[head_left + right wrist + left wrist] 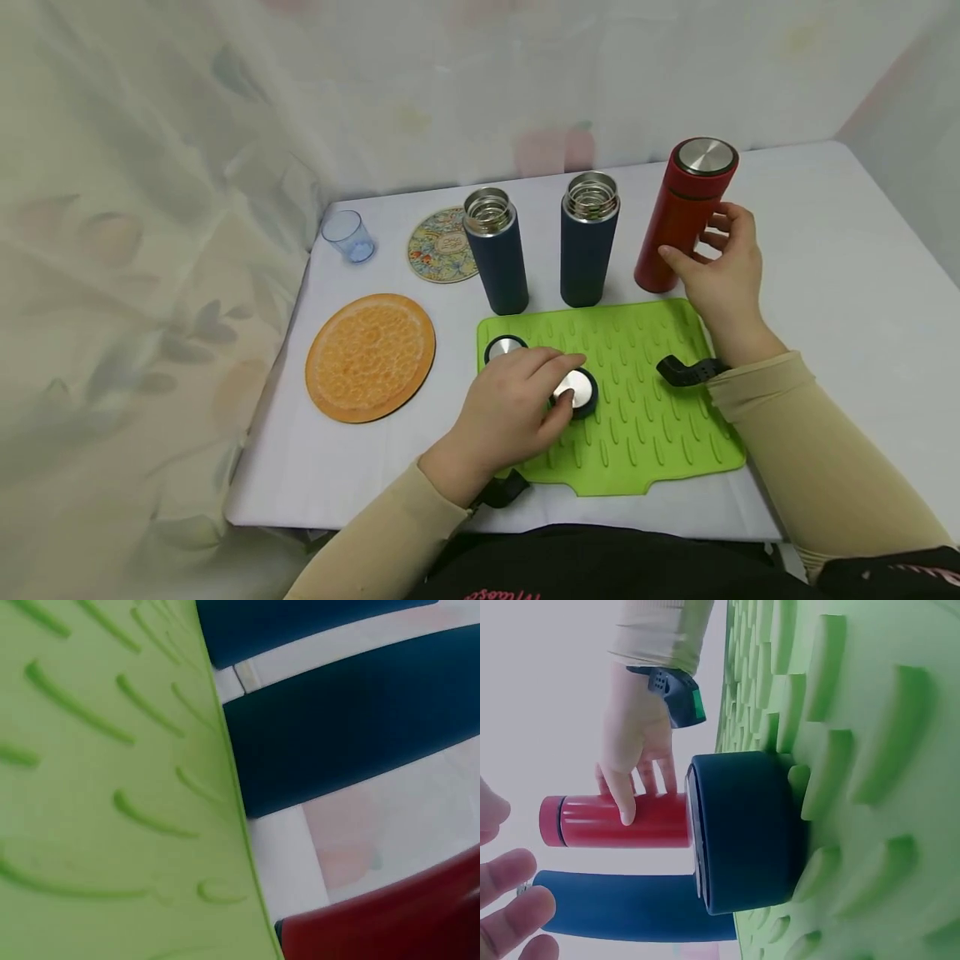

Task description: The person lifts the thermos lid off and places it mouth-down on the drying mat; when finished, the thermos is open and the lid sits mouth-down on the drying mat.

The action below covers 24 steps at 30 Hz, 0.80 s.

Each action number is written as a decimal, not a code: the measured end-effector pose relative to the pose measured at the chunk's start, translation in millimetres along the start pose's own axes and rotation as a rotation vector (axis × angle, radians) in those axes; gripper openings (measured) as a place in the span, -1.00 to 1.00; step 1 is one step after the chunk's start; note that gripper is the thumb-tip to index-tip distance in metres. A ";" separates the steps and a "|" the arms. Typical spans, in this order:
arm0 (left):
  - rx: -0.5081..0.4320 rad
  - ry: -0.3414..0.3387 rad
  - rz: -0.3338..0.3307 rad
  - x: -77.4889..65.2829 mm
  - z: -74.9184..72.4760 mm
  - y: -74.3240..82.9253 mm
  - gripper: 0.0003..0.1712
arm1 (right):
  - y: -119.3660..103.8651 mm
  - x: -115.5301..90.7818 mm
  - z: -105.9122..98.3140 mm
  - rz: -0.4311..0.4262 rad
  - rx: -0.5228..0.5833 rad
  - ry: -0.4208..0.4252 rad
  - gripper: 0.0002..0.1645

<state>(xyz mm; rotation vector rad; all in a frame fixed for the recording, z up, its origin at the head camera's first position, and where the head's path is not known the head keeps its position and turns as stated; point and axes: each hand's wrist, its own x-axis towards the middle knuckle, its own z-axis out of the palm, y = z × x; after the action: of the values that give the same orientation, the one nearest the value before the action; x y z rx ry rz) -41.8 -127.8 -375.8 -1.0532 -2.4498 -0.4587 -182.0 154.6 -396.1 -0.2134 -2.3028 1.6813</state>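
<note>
My right hand (727, 275) grips a red thermos (686, 221) with a steel-topped lid, thumb on one side and fingers on the other. The thermos stands upright behind the green ridged mat (645, 400). Over the mat is my left hand (510, 408), its fingers loosely bent above a dark blue lid (579, 392) with a steel top. In the left wrist view the fingertips (525, 907) stay apart from that lid (742, 832). A second such lid (504, 347) lies farther left on the mat, partly covered by the hand.
Two lidless dark blue thermoses, a left one (501, 267) and a right one (587, 258), stand behind the mat. To the left are an orange round mat (371, 358), a patterned round mat (438, 250) and a clear blue cup (351, 237). A curtain borders the table's left side.
</note>
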 end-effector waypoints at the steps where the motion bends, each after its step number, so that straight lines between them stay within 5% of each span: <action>1: -0.001 0.005 -0.001 -0.2 -0.5 0.0 -0.56 | 1.1 0.1 -0.3 0.000 -0.005 0.008 -0.08; 15: -0.006 0.037 -0.026 -1.0 -4.6 -0.5 -0.54 | 11.6 -5.3 2.2 -0.139 0.059 0.141 -0.14; 24: -0.007 0.042 -0.037 -1.7 -4.2 -2.9 -0.56 | 13.5 -1.8 0.7 -0.156 -0.057 0.136 -0.22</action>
<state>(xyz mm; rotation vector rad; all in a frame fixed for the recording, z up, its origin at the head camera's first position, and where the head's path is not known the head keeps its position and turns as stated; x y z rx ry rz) -41.8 -132.6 -373.4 -0.9924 -2.4359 -0.4967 -181.1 157.6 -409.4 -0.1505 -2.2075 1.4809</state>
